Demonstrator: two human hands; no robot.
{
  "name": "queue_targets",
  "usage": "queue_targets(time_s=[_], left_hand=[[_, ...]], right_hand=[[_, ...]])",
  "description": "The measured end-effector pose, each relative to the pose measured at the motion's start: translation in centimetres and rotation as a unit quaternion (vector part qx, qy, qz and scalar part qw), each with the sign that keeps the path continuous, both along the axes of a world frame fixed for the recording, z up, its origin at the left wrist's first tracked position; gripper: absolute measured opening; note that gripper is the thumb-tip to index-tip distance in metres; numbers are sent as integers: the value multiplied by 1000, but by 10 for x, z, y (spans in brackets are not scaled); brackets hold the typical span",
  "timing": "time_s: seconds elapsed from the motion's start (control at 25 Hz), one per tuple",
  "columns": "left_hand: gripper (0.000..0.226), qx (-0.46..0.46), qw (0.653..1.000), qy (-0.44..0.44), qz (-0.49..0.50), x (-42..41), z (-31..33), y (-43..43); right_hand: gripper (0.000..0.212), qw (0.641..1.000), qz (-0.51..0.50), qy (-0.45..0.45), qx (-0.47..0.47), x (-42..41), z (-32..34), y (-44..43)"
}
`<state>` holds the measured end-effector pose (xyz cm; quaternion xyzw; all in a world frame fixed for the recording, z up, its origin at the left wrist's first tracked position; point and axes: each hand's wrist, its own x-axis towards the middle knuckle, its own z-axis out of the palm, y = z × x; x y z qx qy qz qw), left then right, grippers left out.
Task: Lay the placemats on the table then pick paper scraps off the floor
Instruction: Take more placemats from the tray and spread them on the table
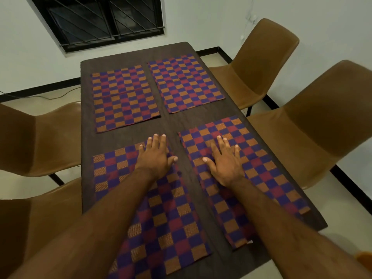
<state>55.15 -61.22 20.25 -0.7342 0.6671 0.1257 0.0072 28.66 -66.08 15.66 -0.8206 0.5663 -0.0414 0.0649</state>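
Both bare forearms reach forward over the near end of the table [174,125]. The left hand [156,158] lies palm down just left of the table's midline, fingers straight. The right hand [226,162] lies likewise just right of it, fingers spread.

Single wide-angle view from head height at the near short end of the dark brown rectangular table [173,121], facing forward and steeply down along its length toward the white wall [201,21] and the black barred window [100,19] at the top edge. Close in, with bare forearms entering from the bottom corners, left hand [156,158] and right hand [225,164] near frame centre. Rolled a little, with the window's lower edge slanting up to the right. Tan moulded chairs [314,121] cropped and bowed at both side edges
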Motion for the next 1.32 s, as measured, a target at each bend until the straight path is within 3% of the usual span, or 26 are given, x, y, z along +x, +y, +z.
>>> queue_targets(time_s=[0.28, 0.64, 1.04, 1.32], left_hand=[[89, -68, 997, 17, -44, -71, 53, 6], [91, -62, 993, 46, -88, -159, 75, 80], [90, -6, 994, 42, -103, -206, 37, 206], [90, -1, 997, 51, -62, -180, 32, 235]], right_hand=[[71, 997, -75, 5, -13, -73, 62, 51], [71, 989, -143, 21, 20, -166, 97, 157], [68, 988, -153, -5, 37, -196, 57, 283], [67, 996, -80, -22, 39, -155, 58, 281]])
